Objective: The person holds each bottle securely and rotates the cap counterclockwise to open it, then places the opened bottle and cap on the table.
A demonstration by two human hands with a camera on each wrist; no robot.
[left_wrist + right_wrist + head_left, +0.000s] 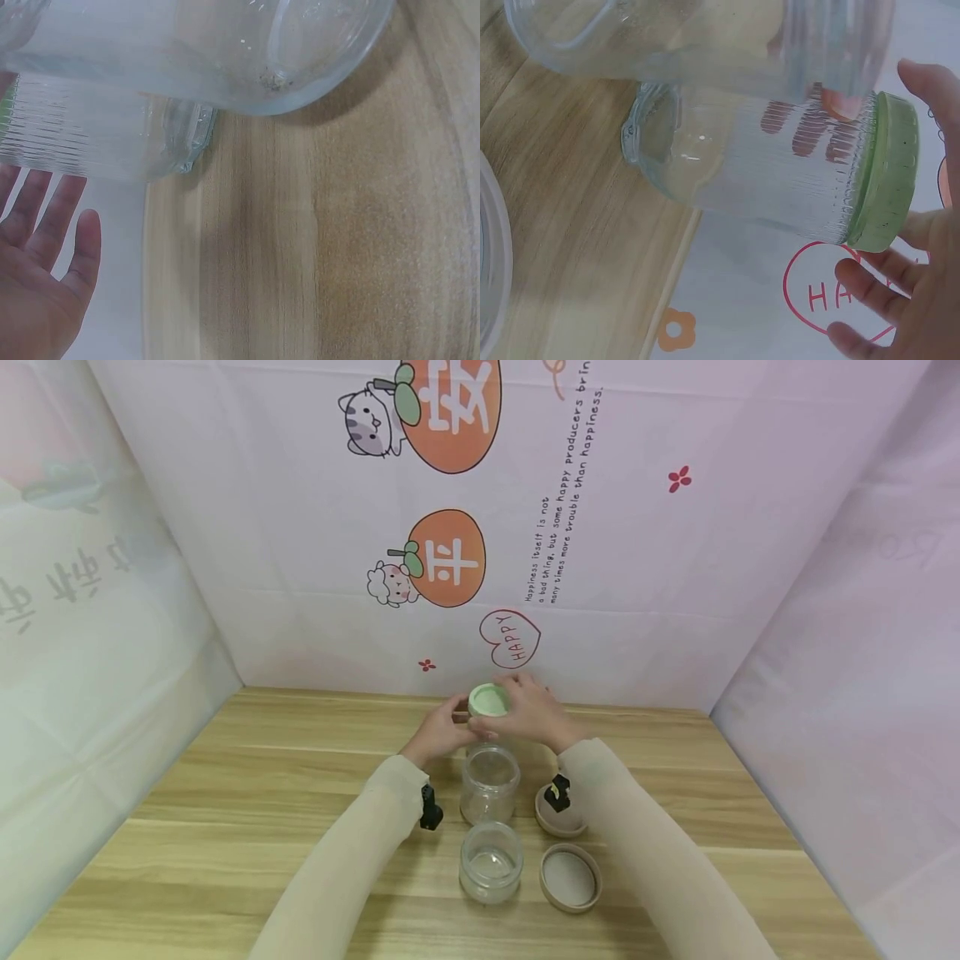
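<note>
On the wooden bench (225,827), three jars stand in a row running away from the person. The ribbed clear glass jar with a green lid (489,703) stands farthest back, between the left hand (438,735) and right hand (534,710). The open clear glass jar (490,783) stands before it, and the smaller open glass jar (491,862) nearest. Two round tan lids (570,878) lie right of these, one behind the other.

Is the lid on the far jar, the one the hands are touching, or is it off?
On. The green lid sits on top of the ribbed glass jar; the right hand is at the lid and the left hand against the jar.
</note>
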